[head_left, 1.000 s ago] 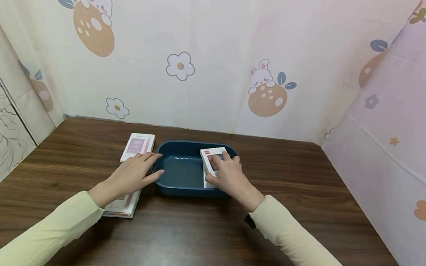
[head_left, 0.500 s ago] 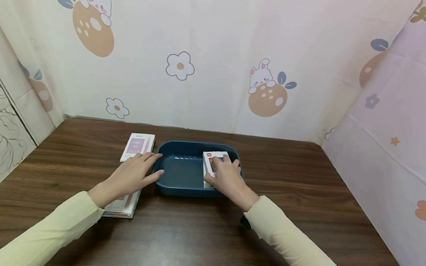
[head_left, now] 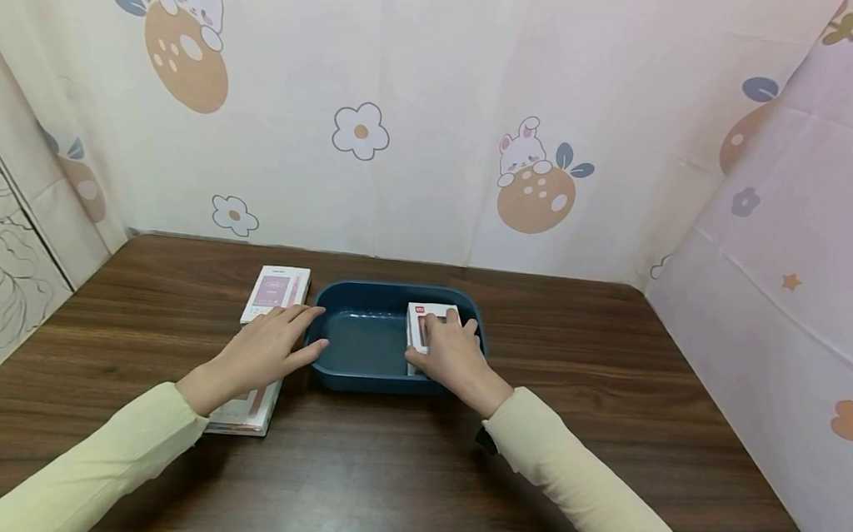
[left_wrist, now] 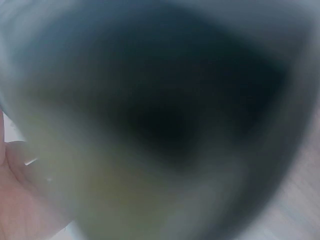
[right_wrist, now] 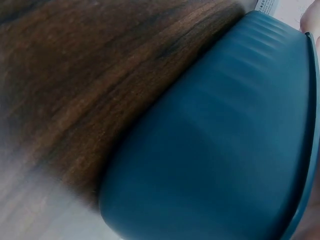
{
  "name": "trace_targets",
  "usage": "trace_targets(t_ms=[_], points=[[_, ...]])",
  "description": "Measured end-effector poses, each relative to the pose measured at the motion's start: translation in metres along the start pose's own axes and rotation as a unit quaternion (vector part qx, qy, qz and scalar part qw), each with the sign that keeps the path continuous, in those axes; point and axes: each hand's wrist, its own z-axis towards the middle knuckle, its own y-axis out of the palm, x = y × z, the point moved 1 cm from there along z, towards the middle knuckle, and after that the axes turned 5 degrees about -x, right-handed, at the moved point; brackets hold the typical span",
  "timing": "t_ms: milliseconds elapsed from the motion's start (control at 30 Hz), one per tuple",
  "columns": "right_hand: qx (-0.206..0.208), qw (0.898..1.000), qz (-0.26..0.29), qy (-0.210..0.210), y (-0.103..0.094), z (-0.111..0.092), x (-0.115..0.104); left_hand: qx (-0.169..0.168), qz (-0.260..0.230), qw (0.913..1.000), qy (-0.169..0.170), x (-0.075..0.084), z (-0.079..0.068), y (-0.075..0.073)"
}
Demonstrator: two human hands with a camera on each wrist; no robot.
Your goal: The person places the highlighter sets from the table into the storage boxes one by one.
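Note:
A blue plastic bin [head_left: 379, 385] sits on the table, its outer wall [right_wrist: 200, 150] filling much of the right wrist view. In the bin's right end, my right hand [head_left: 457, 356] grips a white box [head_left: 423, 308] with a red mark at its corner. The fingers reach over its top, and the thumb lies at its left side; much of the box is hidden under the hand. My left hand [head_left: 265, 353] rests at the bin's left rim with fingers extended. Beneath and beside it lie a white package with a purple panel [head_left: 274, 292] and a white stack [head_left: 245, 410], partly covered.
The dark wooden table [head_left: 379, 479] extends around the bin on all sides. A patterned curtain [head_left: 433, 183] hangs behind the table's far edge, and another panel [head_left: 788, 353] stands along the right. The left wrist view is mostly blocked and blurred.
My right hand has lowered the white box into the bin's right end and shifted slightly; the box now lies flatter and deeper. The left hand has stayed in place.

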Motion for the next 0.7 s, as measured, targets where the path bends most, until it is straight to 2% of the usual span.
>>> trace_targets(t_ms=[400,500,700], points=[[-0.019,1.000,-0.003,0.005,-0.0034,-0.0015,0.0012,-0.009,-0.006,0.9999,-0.005,0.0005,-0.0004,-0.0008],[-0.010,1.000,-0.008,-0.006,-0.0040,-0.0029,0.0019,-0.010,-0.007,0.9999,-0.006,0.0007,-0.0004,-0.0007],[0.033,0.998,-0.033,-0.040,-0.0065,-0.0044,0.0042,-0.011,-0.006,0.9999,-0.006,0.0005,-0.0002,-0.0005]])
